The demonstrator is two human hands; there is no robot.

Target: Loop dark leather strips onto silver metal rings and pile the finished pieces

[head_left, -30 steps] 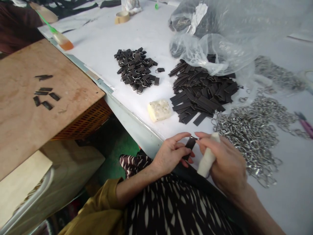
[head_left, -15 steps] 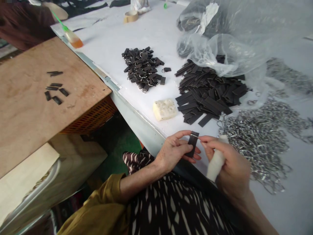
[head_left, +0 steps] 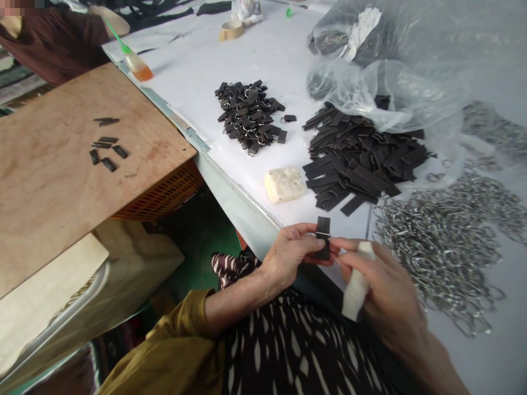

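Note:
My left hand (head_left: 290,252) pinches a short dark strip (head_left: 323,226) between thumb and fingers, above the table's near edge. Around the strip's middle sits a metal ring (head_left: 322,235). My right hand (head_left: 387,285) has its fingertips at the strip's right edge, close to the ring; whether they grip the ring is hidden. A white, cloth-like roll (head_left: 357,288) is held in the same hand, and what is inside it cannot be seen. Loose dark strips (head_left: 362,159) lie heaped beyond my hands, with a pile of metal rings (head_left: 444,247) to the right.
Looped strips with rings (head_left: 249,115) form a heap at the back. A pale yellow block (head_left: 285,184) lies nearer. Clear plastic bags (head_left: 370,93) cover the back right. A glue bottle (head_left: 139,67) and tape roll (head_left: 231,30) stand farther off. Several small pieces (head_left: 108,163) lie on a wooden board (head_left: 49,164). Another person (head_left: 61,38) is at the far left.
The ring has gone from the strip's top end down to about its middle. My right fingertips have moved down and slightly left along with it. The view has shifted slightly.

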